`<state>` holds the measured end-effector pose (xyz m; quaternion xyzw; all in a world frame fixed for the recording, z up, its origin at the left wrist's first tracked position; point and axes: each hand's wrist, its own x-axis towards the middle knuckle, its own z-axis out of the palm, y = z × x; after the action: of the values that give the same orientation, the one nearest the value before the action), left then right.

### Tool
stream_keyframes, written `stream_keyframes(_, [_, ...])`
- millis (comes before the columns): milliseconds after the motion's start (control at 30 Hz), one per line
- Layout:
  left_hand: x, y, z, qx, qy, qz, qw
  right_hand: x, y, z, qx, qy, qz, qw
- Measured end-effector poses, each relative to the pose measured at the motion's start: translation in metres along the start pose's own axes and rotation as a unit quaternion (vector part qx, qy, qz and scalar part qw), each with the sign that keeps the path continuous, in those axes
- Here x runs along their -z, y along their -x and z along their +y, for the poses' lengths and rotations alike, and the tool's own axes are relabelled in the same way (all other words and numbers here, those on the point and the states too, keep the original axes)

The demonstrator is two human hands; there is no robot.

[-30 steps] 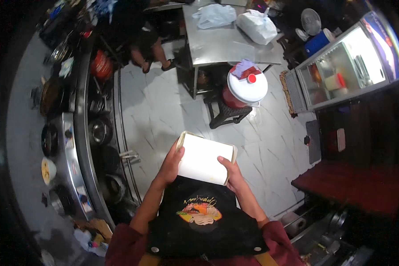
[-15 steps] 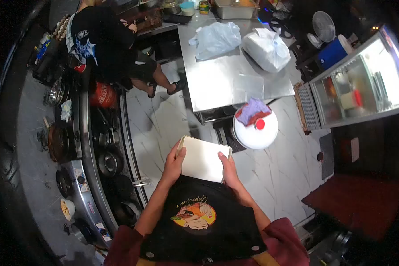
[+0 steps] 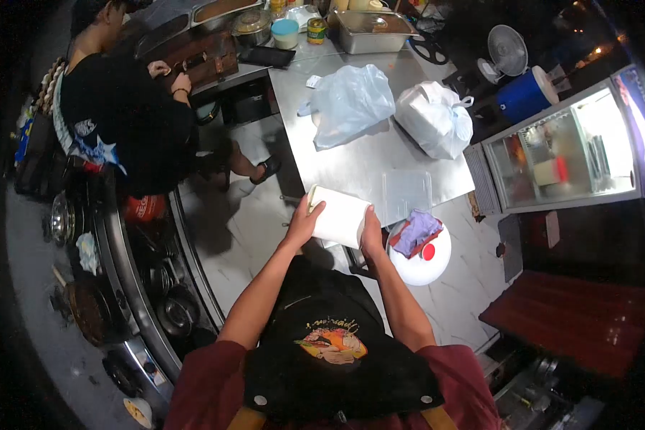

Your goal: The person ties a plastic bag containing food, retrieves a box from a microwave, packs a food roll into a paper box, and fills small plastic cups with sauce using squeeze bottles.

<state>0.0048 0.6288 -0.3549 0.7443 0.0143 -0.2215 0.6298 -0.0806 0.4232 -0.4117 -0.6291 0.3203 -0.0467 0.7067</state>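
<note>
Both hands grip a white rectangular box-like thing (image 3: 341, 217) in front of my apron, close to the near edge of the steel table (image 3: 351, 161). On its left side is my left hand (image 3: 304, 223), thumb on top. My right hand (image 3: 371, 232) closes around the right side. Whether it is a container or a stack of sheets I cannot tell. Just beyond it, a clear plastic box (image 3: 407, 193) lies at the table's near corner. Right of my right hand stands a round white container (image 3: 426, 269) with a red knob and a purple cloth (image 3: 417, 232) on it.
Two tied plastic bags, one bluish (image 3: 355, 104) and one white (image 3: 435, 118), sit on the table. A steel food pan (image 3: 373, 36) is at the back. At the left, a co-worker (image 3: 125, 107) stands by a counter. A lit glass-door fridge (image 3: 566, 154) stands right.
My hands have carried the white box-like thing forward, closer to the table. The view has tilted up, showing more of the co-worker and the back counter.
</note>
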Motion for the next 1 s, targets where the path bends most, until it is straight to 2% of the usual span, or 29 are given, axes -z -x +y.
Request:
stream_keyframes(67, [0.001, -0.034, 0.012, -0.049, -0.022, -0.023, 0.998, -0.006, -0.023, -0.006, 0.004, -0.030, 0.028, 0.999])
stream_keyframes(100, [0.004, -0.044, 0.021, -0.029, -0.013, -0.056, 0.998, -0.008, -0.031, -0.005, 0.035, -0.048, 0.033, 0.998])
stream_keyframes(200, [-0.004, -0.086, 0.001, -0.115, -0.094, -0.037, 0.988, -0.010, -0.036, -0.019, 0.058, -0.032, 0.052, 0.996])
stream_keyframes(233, [-0.001, -0.092, 0.003, -0.130, -0.096, -0.041, 0.986, -0.002, -0.037, -0.018, 0.007, 0.031, 0.069, 0.997])
stream_keyframes(333, [0.004, -0.091, 0.003, -0.192, -0.170, -0.010, 0.966, 0.006, -0.029, -0.007, -0.001, 0.057, 0.079, 0.995])
stream_keyframes(433, [0.007, -0.067, 0.024, -0.196, -0.230, 0.014, 0.953, -0.006, 0.002, -0.020, 0.039, 0.084, 0.155, 0.984])
stream_keyframes(467, [0.005, -0.061, 0.026, -0.199, -0.260, 0.026, 0.945, -0.008, 0.015, -0.031, 0.015, 0.050, 0.155, 0.987])
stream_keyframes(533, [0.015, -0.051, 0.018, -0.161, -0.152, 0.008, 0.975, -0.009, 0.044, -0.053, -0.035, -0.016, 0.155, 0.987])
stream_keyframes(567, [0.022, -0.047, 0.015, -0.141, -0.097, 0.001, 0.985, -0.006, 0.051, -0.049, -0.024, -0.035, 0.149, 0.988])
stream_keyframes(667, [0.049, -0.030, 0.008, -0.140, -0.056, -0.031, 0.988, 0.004, 0.070, -0.051, -0.029, -0.047, 0.138, 0.989])
stream_keyframes(700, [0.055, -0.024, 0.003, -0.102, -0.055, -0.027, 0.993, 0.008, 0.071, -0.049, -0.030, -0.071, 0.120, 0.990])
stream_keyframes(800, [0.060, -0.010, -0.012, -0.004, -0.027, -0.018, 0.999, 0.017, 0.065, -0.052, -0.051, -0.060, 0.080, 0.994])
stream_keyframes(933, [0.055, 0.006, 0.005, 0.077, 0.040, -0.029, 0.996, 0.025, 0.043, -0.058, 0.006, -0.002, 0.044, 0.999])
stream_keyframes(1000, [0.048, 0.010, 0.009, 0.101, 0.086, -0.021, 0.991, 0.027, 0.027, -0.067, 0.041, 0.086, 0.047, 0.994])
